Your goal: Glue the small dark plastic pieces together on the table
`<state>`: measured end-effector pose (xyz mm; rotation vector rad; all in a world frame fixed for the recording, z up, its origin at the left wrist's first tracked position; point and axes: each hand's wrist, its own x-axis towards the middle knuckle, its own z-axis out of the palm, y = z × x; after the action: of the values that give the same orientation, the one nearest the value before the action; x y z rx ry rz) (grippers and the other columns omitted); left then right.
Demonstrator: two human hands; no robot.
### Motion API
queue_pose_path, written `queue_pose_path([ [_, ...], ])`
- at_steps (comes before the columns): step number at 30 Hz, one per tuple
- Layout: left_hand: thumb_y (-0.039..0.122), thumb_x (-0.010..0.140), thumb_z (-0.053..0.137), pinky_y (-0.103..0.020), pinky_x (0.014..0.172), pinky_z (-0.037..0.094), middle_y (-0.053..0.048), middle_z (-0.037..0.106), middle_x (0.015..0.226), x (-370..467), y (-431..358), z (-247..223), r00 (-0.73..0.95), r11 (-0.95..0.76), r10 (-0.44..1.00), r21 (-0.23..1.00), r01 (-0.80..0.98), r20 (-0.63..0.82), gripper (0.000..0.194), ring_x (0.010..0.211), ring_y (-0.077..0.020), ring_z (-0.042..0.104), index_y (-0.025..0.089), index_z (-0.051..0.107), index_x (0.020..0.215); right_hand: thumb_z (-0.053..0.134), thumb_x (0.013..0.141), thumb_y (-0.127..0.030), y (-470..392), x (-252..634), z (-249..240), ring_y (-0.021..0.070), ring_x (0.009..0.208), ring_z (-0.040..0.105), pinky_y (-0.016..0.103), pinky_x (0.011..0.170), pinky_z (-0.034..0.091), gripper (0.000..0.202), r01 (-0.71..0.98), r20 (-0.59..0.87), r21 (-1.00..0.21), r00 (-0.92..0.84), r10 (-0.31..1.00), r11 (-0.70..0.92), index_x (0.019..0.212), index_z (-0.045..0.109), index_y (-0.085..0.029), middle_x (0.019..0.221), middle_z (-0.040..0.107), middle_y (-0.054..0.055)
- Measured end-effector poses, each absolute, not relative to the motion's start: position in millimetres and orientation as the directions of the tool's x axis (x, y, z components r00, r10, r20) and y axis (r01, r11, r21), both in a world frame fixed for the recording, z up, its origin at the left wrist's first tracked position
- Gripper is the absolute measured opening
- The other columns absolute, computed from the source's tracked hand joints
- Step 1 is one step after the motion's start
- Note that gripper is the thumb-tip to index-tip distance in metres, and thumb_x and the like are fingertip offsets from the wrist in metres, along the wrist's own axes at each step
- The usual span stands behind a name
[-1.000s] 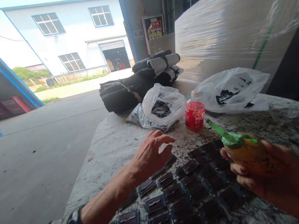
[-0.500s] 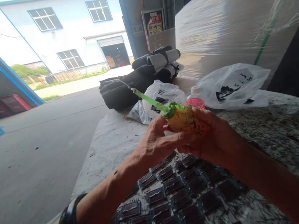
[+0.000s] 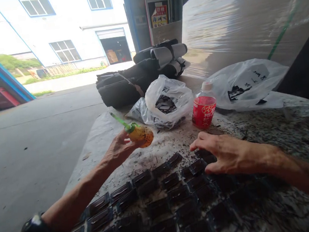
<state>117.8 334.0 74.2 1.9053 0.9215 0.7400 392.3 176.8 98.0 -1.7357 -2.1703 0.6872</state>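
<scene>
My left hand (image 3: 119, 149) holds a yellow squeeze bottle (image 3: 141, 135) with a long green nozzle (image 3: 119, 120) that points up and to the left, just above the speckled table (image 3: 284, 131). My right hand (image 3: 225, 152) lies flat with fingers spread on the far right end of the dark rectangular pieces (image 3: 164, 200), which lie in rows on the table. It holds nothing.
Behind the hands stand a red drink bottle (image 3: 204, 108) and two plastic bags (image 3: 169, 103) (image 3: 247, 83). Rolled dark material (image 3: 139, 76) lies at the table's far end. A film-wrapped pallet stack (image 3: 244, 20) rises at the right. Concrete floor (image 3: 35, 144) lies left.
The squeeze bottle passed from my right hand to my left hand and moved left. My right hand came down onto the dark pieces.
</scene>
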Motion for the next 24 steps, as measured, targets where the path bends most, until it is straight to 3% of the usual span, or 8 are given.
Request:
queue_pose_path([
  [4, 0.035, 0.080, 0.064, -0.051, 0.092, 0.040, -0.008, 0.057, 0.110, 105, 352, 53, 0.531, -0.382, 0.840, 0.815, 0.436, 0.109, 0.035, 0.102, -0.0249, 0.054, 0.016, 0.056, 0.108, 0.055, 0.061, -0.015, 184, 386, 93, 0.0213, 0.071, 0.051, 0.036, 0.067, 0.036, 0.041, 0.913, -0.156, -0.326, -0.308, 0.939, 0.245, 0.101, 0.060, -0.022, 0.093, 0.050, 0.006],
  [8, 0.036, 0.079, 0.065, -0.053, 0.095, 0.035, -0.007, 0.056, 0.111, 106, 352, 56, 0.528, -0.422, 0.841, 0.751, 0.508, 0.116, 0.039, 0.107, -0.0268, 0.050, 0.017, 0.054, 0.111, 0.053, 0.062, -0.018, 191, 385, 90, 0.0200, 0.067, 0.051, 0.033, 0.062, 0.035, 0.028, 0.920, -0.205, -0.246, -0.358, 0.911, 0.307, 0.090, 0.058, -0.023, 0.087, 0.052, 0.004],
  [15, 0.041, 0.077, 0.066, -0.050, 0.093, 0.038, -0.007, 0.057, 0.109, 106, 352, 62, 0.574, -0.465, 0.811, 0.723, 0.511, 0.115, 0.043, 0.103, -0.0264, 0.052, 0.017, 0.054, 0.111, 0.054, 0.061, -0.018, 194, 381, 94, 0.0176, 0.067, 0.052, 0.030, 0.060, 0.034, 0.021, 0.914, -0.245, -0.240, -0.382, 0.891, 0.326, 0.081, 0.057, -0.023, 0.082, 0.056, 0.000],
  [24, 0.045, 0.074, 0.067, -0.048, 0.093, 0.038, -0.007, 0.059, 0.111, 110, 359, 55, 0.568, -0.444, 0.816, 0.745, 0.498, 0.106, 0.051, 0.104, -0.0258, 0.053, 0.020, 0.052, 0.115, 0.057, 0.066, -0.024, 207, 398, 107, 0.0158, 0.080, 0.055, 0.025, 0.070, 0.041, 0.024, 0.910, -0.170, -0.321, -0.328, 0.929, 0.263, 0.089, 0.056, -0.022, 0.089, 0.060, -0.001],
])
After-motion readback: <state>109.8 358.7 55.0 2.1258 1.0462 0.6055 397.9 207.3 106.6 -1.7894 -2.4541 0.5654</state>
